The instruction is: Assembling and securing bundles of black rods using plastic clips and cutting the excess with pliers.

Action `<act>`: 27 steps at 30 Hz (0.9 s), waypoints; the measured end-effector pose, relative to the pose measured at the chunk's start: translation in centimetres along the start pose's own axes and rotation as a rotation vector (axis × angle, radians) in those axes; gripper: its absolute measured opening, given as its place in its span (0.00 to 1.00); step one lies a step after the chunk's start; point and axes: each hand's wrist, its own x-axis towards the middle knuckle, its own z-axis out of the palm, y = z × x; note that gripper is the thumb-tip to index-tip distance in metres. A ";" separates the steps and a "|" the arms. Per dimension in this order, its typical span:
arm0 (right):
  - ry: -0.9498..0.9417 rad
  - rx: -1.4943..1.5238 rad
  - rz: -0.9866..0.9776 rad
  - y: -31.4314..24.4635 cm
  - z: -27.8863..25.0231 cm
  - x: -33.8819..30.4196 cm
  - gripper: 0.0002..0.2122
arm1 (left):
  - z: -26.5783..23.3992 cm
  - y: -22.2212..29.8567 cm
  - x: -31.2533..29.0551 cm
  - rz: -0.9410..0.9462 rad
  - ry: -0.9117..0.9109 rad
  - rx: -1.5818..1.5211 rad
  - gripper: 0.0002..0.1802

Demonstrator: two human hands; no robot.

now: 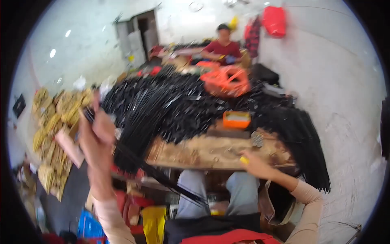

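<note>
The left hand [96, 136] is clamped on one end of a black strip bundle [157, 173] slanting down toward the legs [193, 179]; it looks light, bendy and slick, best gathered tightly there. Blur hides whether the right hand [256, 165] grips anything.

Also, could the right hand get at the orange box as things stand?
Probably yes: the orange box sits ahead of the right hand, and nothing tall seems to stand on the workbench between them.
</note>
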 end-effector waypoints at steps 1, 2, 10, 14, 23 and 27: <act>-0.026 -0.157 0.015 1.8 0.7 1.7 0.19 | -3.4 3.3 1.8 -0.049 -0.131 -0.141 0.27; -0.008 -0.225 0.004 5.4 1.3 3.0 0.18 | -2.2 4.5 2.1 0.012 -0.065 0.060 0.28; 0.176 -0.614 -0.174 7.1 2.7 6.4 0.17 | -11.6 -9.3 -9.4 0.149 -0.638 1.287 0.10; 0.163 -0.630 -0.377 5.8 4.9 6.6 0.16 | -24.6 -19.1 -20.3 -0.409 -0.355 1.304 0.18; 0.235 -0.584 -0.375 7.8 1.3 1.0 0.10 | -34.3 -32.0 -28.4 -0.031 -0.917 1.561 0.20; 0.376 -0.449 -0.547 6.3 3.0 1.0 0.03 | -35.6 -30.8 -25.1 -0.766 -0.892 1.256 0.18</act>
